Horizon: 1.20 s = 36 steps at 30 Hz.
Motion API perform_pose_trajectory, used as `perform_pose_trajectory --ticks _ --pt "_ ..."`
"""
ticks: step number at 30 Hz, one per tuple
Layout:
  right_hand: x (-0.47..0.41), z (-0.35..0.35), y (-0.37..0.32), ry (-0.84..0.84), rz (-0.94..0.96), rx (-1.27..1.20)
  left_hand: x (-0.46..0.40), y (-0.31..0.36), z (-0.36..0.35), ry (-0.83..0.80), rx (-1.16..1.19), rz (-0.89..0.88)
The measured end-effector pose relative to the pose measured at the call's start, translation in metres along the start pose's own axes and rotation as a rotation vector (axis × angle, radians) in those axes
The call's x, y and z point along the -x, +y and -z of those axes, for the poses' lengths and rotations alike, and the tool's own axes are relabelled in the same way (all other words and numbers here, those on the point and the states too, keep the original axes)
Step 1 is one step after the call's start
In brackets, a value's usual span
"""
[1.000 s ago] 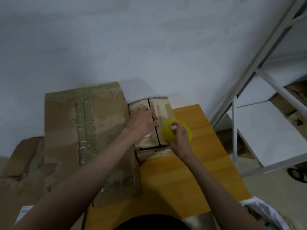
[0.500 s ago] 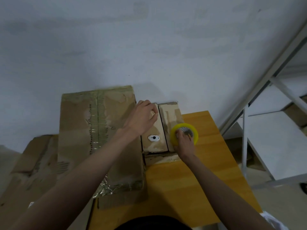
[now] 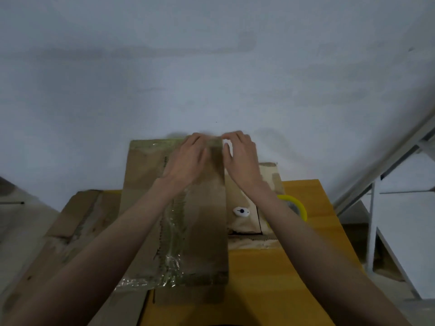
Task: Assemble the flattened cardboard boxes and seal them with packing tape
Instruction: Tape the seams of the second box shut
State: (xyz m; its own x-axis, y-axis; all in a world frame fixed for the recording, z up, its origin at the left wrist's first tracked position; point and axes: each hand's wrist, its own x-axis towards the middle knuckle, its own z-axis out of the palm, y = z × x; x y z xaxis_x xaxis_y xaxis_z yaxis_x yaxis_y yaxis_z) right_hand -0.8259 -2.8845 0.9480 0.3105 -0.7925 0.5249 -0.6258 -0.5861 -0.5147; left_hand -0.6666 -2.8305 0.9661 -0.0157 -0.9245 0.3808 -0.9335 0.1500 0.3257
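Note:
A large flattened cardboard box (image 3: 200,220) with old clear tape on it lies lengthwise over the left part of the orange wooden table (image 3: 270,278). My left hand (image 3: 186,161) and my right hand (image 3: 242,158) both grip its far edge near the right corner, with the fingers curled over the edge; motion blur hides details. The yellow tape roll (image 3: 299,205) lies on the table, partly hidden behind my right forearm. A small cardboard box (image 3: 247,224) with a white sticker sits between the large box and the roll.
More flat cardboard (image 3: 70,220) lies to the left of the table. A white metal shelving rack (image 3: 376,165) stands at the right. A pale wall (image 3: 211,67) rises right behind the table.
My right hand has let go of the tape roll, which now lies on the table. My left hand has left the small box. Both hands moved to the large box's far edge.

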Motion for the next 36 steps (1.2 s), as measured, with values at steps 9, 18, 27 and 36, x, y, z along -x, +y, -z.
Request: perform_pose_trajectory --ticks 9,18,27,36 --pt "-0.014 -0.045 -0.033 -0.186 0.135 0.13 0.007 -0.043 0.0 -0.025 -0.107 0.022" --pt "-0.051 -0.055 -0.026 -0.149 -0.141 -0.179 -0.033 -0.067 0.008 0.016 0.24 0.13" --pt "-0.055 -0.053 -0.012 -0.125 -0.27 -0.347 -0.036 -0.096 0.009 -0.018 0.357 0.139" --pt "-0.048 -0.052 -0.007 -0.073 -0.297 -0.356 -0.003 -0.152 0.04 0.019 0.251 0.233"
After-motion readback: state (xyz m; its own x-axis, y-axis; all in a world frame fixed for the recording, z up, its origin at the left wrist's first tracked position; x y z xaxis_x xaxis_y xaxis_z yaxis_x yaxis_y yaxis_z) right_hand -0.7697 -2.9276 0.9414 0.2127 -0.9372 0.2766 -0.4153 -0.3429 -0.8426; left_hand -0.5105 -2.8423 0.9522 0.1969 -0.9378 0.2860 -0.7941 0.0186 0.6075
